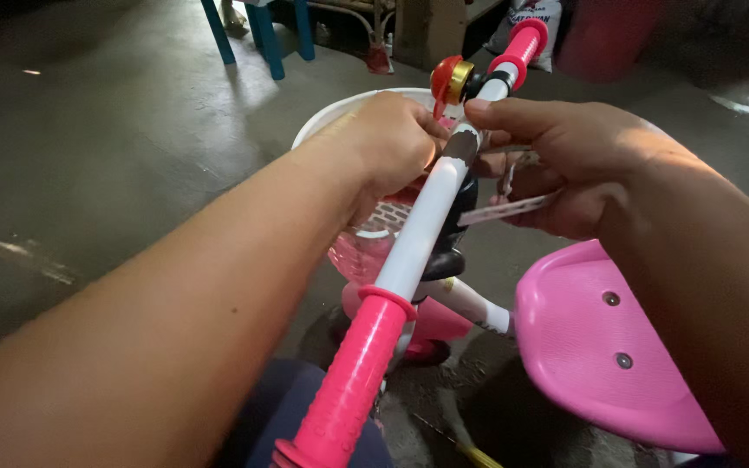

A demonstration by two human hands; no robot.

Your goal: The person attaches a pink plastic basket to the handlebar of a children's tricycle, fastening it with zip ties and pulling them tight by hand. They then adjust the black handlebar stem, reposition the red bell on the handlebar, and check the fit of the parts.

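While both hands meet near the upper middle of the frame, the white handlebar (431,217) of a small pink tricycle runs diagonally from the pink grip (344,394) at the bottom centre to a second pink grip (522,48) at the top right. The left hand (392,143) is curled into a fist against the bar's left side, though whether anything sits inside that fist cannot be told. The right hand (556,160) lays its thumb on a dark worn patch (461,147) of the bar, while its lower fingers pinch a thin pale strip (504,210), seemingly peeled tape or a label. A red and gold bell (451,80) sits just beyond the hands, a white basket (340,117) lies behind the left fist, and the pink seat (595,347) fills the lower right. To work this spot well, it seems wise to brace the bar firmly with the fist so it cannot twist, and to pull the strip low and slowly along the tube, since a quick tug would likely tear it
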